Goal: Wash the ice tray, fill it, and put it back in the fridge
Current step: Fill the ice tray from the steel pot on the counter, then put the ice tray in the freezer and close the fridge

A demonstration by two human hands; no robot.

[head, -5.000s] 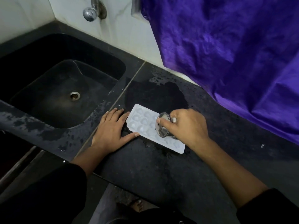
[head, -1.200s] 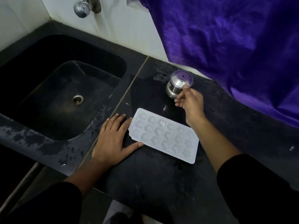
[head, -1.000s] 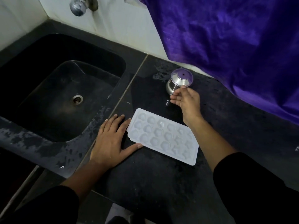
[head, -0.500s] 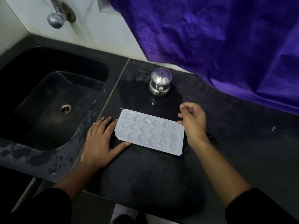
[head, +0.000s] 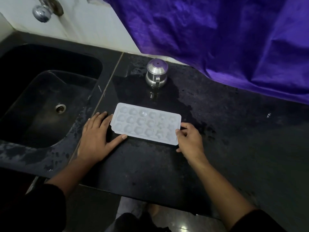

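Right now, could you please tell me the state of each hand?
Left hand: open, flat on the counter, touching the tray at its left end.
Right hand: pinching the tray's right end.

Centre: ice tray (head: 147, 126), translucent white plastic, smooth. Above it: cup (head: 156, 73), polished metal. Around them: countertop (head: 234, 131), black stone, wet-glossy in patches. Upper right: purple cloth (head: 217, 30), crinkled, faint sheen. Upper left: tap (head: 41, 11), chromed.
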